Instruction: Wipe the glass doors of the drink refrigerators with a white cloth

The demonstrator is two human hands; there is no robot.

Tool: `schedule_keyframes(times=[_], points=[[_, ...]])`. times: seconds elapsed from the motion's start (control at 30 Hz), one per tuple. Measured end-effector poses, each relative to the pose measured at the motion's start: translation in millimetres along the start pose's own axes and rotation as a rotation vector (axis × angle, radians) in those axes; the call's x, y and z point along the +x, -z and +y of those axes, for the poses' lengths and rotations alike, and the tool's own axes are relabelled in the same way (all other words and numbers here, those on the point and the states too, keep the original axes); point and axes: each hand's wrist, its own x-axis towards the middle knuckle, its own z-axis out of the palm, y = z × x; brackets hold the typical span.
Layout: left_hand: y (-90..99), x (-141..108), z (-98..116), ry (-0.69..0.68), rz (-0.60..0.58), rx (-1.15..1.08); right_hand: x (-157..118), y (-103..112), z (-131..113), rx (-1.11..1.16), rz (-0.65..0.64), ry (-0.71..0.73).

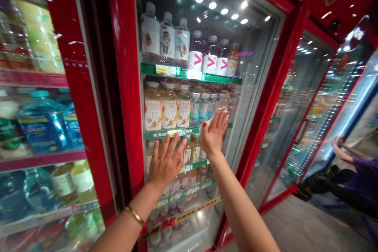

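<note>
Before me stands a red-framed fridge with a glass door point(251, 86). My left hand point(167, 162) is open, its fingers spread flat at the glass, and a gold bangle point(135, 215) circles that wrist. Higher up and further right, my right hand point(215, 134) presses a white cloth point(206, 125) to the door with fingers stretched out. Most of the cloth is hidden under the palm. Behind the glass are shelved drinks: tea bottles point(169, 109) with white labels near my left hand, and dark bottles point(212, 57) with a pink V above.
Another fridge at the left holds blue bottles point(44, 120) behind its glass. More red-framed fridges point(295, 126) line the right side. A seated person in a purple top point(363, 177) is at the far right, above the grey floor point(283, 224).
</note>
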Motion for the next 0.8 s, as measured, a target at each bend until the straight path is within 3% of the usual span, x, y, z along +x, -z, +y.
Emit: schedule_keyframes(times=[0.1,0.13,0.2,0.3,0.4,0.5,0.6,0.7,0.8], points=[[1.5,-0.3,-0.3,0.000,-0.014,-0.013,-45.0,-6.2,-21.0,-0.037,-0.118,0.366],[2.1,-0.7,-0.6,-0.002,-0.015,-0.014,-59.3,-5.2,-13.0,-0.046,-0.130,0.416],[4.4,-1.6,-0.6,-0.005,-0.017,-0.019,-71.0,0.5,22.0,-0.054,-0.119,0.350],[10.6,1.6,2.2,0.023,-0.013,-0.057,-37.8,12.3,85.0,-0.040,-0.047,0.053],[16.3,17.1,9.7,0.104,0.029,-0.090,21.3,22.9,105.1,-0.008,0.035,-0.076],[12.6,43.2,16.9,0.169,0.107,-0.006,48.6,25.3,78.6,0.019,0.045,0.033],[-1.0,64.7,19.2,0.214,0.108,0.157,32.9,22.5,62.3,-0.016,0.012,0.328],[-12.5,71.3,18.6,0.241,0.054,0.250,15.5,22.4,87.7,0.001,0.002,0.492],[-15.4,69.1,18.5,0.248,0.047,0.274,20.5,25.6,120.5,0.036,-0.023,0.395]])
